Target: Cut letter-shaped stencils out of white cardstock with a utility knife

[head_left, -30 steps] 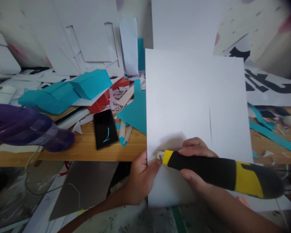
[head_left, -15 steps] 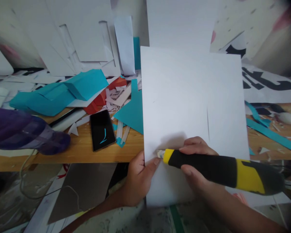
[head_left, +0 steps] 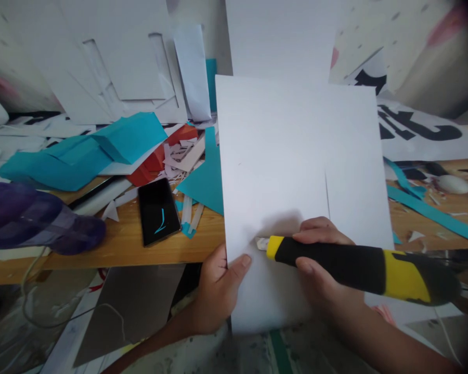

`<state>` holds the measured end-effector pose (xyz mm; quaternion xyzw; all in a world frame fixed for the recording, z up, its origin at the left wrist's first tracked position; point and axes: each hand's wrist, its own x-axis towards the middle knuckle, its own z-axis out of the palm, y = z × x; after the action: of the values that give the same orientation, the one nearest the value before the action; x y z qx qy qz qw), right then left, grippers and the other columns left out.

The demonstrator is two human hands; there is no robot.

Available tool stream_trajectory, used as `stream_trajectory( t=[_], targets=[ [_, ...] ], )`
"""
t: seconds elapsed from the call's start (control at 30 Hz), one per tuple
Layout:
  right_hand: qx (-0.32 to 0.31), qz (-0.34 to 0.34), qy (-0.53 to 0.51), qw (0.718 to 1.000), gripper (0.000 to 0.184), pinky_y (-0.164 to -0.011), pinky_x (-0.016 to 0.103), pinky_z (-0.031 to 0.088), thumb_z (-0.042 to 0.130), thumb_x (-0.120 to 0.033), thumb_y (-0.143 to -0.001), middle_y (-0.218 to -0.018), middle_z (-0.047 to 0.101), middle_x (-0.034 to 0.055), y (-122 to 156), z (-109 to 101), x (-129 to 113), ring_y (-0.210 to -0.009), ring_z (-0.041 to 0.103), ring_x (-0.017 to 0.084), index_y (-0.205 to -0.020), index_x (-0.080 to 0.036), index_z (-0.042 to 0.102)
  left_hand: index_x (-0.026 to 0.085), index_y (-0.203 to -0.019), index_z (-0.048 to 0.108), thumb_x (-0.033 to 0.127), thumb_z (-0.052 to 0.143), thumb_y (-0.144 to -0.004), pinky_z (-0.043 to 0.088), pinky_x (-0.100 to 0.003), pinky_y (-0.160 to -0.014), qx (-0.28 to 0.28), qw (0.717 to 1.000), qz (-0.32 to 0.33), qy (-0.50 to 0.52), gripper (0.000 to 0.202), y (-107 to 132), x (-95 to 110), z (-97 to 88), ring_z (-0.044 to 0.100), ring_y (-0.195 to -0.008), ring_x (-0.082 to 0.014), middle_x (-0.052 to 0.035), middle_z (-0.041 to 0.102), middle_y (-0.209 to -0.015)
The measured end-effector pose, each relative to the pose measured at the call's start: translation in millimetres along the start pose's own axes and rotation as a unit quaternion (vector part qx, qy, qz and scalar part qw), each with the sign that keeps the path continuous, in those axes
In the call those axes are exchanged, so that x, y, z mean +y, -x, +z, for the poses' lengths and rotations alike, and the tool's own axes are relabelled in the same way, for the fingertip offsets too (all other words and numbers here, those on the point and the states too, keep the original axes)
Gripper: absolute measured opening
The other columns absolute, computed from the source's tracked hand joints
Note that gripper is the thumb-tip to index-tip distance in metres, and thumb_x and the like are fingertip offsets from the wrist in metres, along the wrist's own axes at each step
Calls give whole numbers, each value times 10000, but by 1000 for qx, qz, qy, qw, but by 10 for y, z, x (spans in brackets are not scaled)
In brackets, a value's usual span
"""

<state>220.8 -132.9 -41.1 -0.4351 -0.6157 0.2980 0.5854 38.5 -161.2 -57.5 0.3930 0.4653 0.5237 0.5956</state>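
A large white board (head_left: 273,135) stands out over the table's front edge. My left hand (head_left: 218,288) grips it at the lower left edge, thumb lying on top and the other fingers hidden behind. In my right hand (head_left: 327,259) is a black and yellow utility knife (head_left: 347,265), held sideways with its short blade pointing left. The blade tip is at the board's surface, just above my left thumb; whether it touches cannot be made out. A thin slit or line (head_left: 326,192) runs up the board above my right hand.
A phone (head_left: 159,212) lies on the wooden table (head_left: 203,244), left of the board. Around it are turquoise paper (head_left: 120,137), red scraps (head_left: 152,166) and a purple bottle (head_left: 42,218). Turquoise strips (head_left: 432,210) and a black-lettered sheet (head_left: 417,127) are to the right.
The knife blade has shifted right and slightly up, away from my left thumb. My left hand keeps its hold on the board. The whole view has slid a little.
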Motion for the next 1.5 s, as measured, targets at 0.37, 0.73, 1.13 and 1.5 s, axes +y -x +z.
stream_trajectory(
  t=[0.37,0.73,1.13,1.5],
  targets=[
    [50,19,-30,998,202,-722,365,494,718,-416,-735,-961,567,52,11,10,35,-839,568,215,-851,-256,680,190,-1076,669,352,641,-859,474,-242,-633,-8,1000,-9,-7,273,-1,-11,-16,609,-735,-153,-54,723,-930],
    [53,7,-44,998,164,-756,352,470,672,-396,-794,-1000,543,42,31,19,50,-872,558,203,-898,-270,659,169,-1060,674,358,662,-833,483,-263,-625,5,1000,-18,-11,296,2,28,1,642,-786,-199,-75,730,-927],
    [60,53,-175,981,417,-659,335,538,787,-545,-642,-1014,546,47,-85,-39,-10,-808,601,188,-916,-254,667,171,-1025,658,355,682,-820,465,-243,-572,28,999,-12,31,277,-19,90,50,659,-764,-191,-59,729,-875],
    [71,36,-265,961,113,-413,261,525,667,-281,-786,-700,541,-52,-124,125,-77,-459,604,118,-792,-236,564,159,-1037,640,357,713,-780,476,-260,-571,85,995,27,47,333,-112,156,34,639,-659,-169,-50,731,-858]
  ],
)
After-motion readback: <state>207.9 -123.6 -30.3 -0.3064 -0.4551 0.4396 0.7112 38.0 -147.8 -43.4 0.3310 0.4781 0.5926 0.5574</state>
